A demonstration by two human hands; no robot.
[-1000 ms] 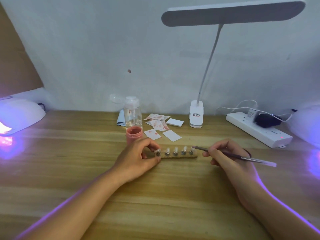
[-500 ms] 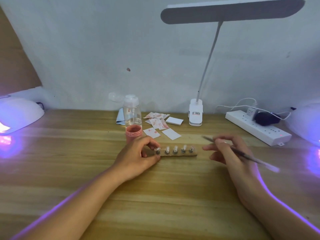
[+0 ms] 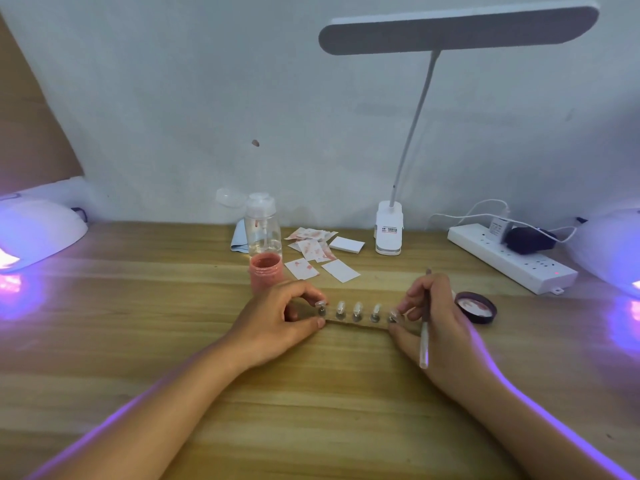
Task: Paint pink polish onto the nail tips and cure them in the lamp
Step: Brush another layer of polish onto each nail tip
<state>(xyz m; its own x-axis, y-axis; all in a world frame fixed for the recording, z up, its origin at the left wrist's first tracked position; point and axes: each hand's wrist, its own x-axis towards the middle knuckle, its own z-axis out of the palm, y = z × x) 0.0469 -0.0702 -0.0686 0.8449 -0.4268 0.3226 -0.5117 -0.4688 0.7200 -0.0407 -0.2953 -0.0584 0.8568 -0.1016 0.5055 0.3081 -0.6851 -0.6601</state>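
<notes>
Left hand pinches the left end of the wooden strip, thumb in front, fingers curled over the back edge; right hand pinches the right end the same way while keeping the brush tucked between its fingers, bristle end pointing to 12 o'clock, pale handle toward 6. Strip lies flat on the worktop, dead centre, running 9 to 3. Five nail tips stand on it in a row on small dark, shiny stubs; they look clear to whitish, and I cannot tell whether any pink is on them yet. Open pink polish jar just beyond the left hand at 11; its dark lid lies upturned at 3, near the right hand. Lit curing lamp far off at 9, a second glow at 3. Judgement: strip is light and stiff, should lift level from both ends; tips are small, perched, and probably easy to knock off or smear. Hold the wood only, keep it flat, and keep fingers clear of the tips.
</notes>
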